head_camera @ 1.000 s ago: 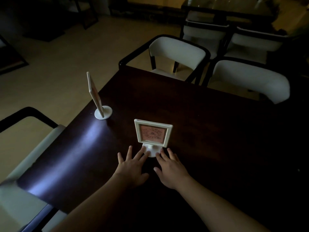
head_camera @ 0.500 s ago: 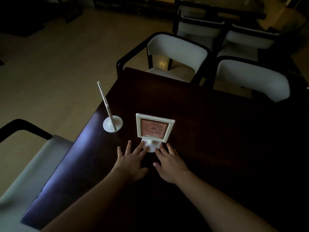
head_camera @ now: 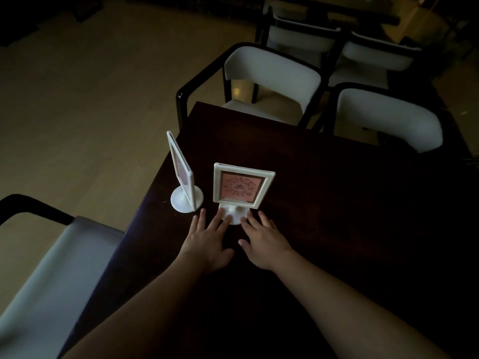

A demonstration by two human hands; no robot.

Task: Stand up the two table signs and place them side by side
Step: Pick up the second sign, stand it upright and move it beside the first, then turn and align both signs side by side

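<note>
Two white table signs stand upright on round bases near the left edge of a dark wooden table [head_camera: 337, 216]. One sign [head_camera: 242, 186] faces me and shows a pink card. The other sign [head_camera: 181, 172] stands just to its left, turned edge-on, close to the table's edge. My left hand [head_camera: 207, 242] and my right hand [head_camera: 264, 244] lie flat on the table, fingers spread. Their fingertips touch the facing sign's base from either side.
A white chair with a dark frame [head_camera: 272, 73] stands at the table's far end, and another [head_camera: 388, 117] stands to its right. A third chair [head_camera: 51, 281] is at my near left. More chairs and a table stand further back.
My view has shifted left and closer. The gap between the facing sign and the edge-on sign looks smaller. Both hands stay at the facing sign's base.
</note>
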